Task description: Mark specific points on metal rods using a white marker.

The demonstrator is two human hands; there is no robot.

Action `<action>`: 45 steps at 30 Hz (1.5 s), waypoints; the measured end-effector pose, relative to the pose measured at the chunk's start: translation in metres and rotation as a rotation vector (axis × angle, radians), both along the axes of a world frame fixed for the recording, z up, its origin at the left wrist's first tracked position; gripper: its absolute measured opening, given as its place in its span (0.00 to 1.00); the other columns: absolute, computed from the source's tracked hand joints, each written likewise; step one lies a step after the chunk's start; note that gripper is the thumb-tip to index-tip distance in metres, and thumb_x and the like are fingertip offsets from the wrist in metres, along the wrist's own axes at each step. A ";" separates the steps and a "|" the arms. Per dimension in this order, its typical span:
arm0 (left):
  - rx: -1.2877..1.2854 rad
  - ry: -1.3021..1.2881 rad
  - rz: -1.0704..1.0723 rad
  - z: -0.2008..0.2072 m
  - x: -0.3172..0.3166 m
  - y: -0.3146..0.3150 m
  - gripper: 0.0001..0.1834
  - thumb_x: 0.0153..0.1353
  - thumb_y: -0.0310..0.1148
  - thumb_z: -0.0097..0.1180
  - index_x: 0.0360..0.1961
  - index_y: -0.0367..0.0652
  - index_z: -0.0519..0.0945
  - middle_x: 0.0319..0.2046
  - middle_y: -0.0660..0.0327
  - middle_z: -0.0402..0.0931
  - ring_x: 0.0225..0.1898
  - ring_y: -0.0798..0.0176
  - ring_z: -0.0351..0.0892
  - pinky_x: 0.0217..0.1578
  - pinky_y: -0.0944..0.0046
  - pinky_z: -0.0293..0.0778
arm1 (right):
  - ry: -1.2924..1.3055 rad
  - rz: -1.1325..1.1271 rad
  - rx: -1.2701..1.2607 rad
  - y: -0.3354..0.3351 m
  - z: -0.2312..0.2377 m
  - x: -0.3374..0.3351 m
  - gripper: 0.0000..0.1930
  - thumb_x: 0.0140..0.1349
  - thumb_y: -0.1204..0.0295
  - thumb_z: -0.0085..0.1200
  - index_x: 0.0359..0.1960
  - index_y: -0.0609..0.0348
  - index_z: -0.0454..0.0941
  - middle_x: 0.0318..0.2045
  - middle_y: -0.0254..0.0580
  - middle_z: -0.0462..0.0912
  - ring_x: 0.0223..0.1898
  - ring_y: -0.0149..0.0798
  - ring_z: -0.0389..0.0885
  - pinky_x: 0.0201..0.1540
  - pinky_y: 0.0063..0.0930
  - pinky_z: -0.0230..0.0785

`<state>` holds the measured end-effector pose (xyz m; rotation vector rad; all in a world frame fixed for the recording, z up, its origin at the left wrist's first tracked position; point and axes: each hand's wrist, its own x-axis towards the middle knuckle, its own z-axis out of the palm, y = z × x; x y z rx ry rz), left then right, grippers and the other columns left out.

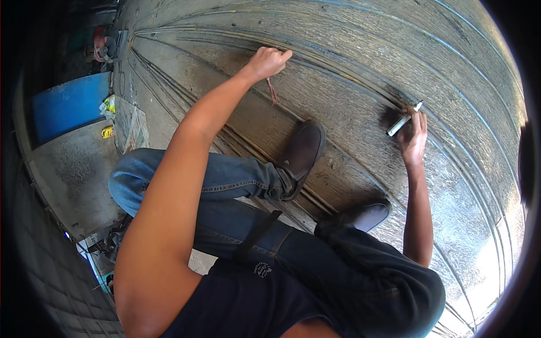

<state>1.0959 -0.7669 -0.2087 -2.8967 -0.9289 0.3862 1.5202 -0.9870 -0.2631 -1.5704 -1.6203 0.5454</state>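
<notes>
In the head view, a person's right hand (415, 135) holds one pen (398, 125), grey-white, between its bent fingers. The pen lies across the fingers at their far end, with its thick end sticking out on the left side. Its long axis is slanting: the narrow end points up and to the right, the thick end down and to the left. The left hand (269, 62) is well apart from the pen, at the bundle of rods (349, 77); its fingers are curled into a fist, but I cannot tell what is inside. One pink string (273, 93) hangs just below this hand. I count two hands and two shoes (303, 149); the rods are several, too close together for counting.
</notes>
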 end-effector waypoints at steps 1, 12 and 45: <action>0.002 0.018 0.009 0.002 -0.001 0.001 0.17 0.54 0.30 0.68 0.42 0.41 0.75 0.20 0.54 0.78 0.28 0.48 0.84 0.28 0.51 0.80 | -0.013 0.002 0.010 0.000 0.000 -0.001 0.29 0.45 0.89 0.51 0.54 0.63 0.74 0.46 0.55 0.80 0.49 0.61 0.77 0.55 0.48 0.70; 0.036 0.003 -0.045 0.007 0.004 0.030 0.14 0.55 0.26 0.65 0.40 0.41 0.74 0.20 0.55 0.79 0.27 0.50 0.84 0.25 0.51 0.80 | 0.025 -0.062 0.030 0.009 -0.001 -0.010 0.30 0.43 0.92 0.51 0.53 0.63 0.75 0.43 0.49 0.82 0.46 0.55 0.78 0.53 0.45 0.72; -0.019 0.034 0.073 0.010 0.014 0.022 0.18 0.55 0.21 0.61 0.48 0.37 0.76 0.20 0.50 0.79 0.28 0.46 0.84 0.27 0.48 0.79 | 0.006 -0.076 0.047 0.014 -0.002 -0.008 0.27 0.45 0.91 0.54 0.51 0.61 0.76 0.41 0.48 0.82 0.46 0.54 0.78 0.51 0.45 0.73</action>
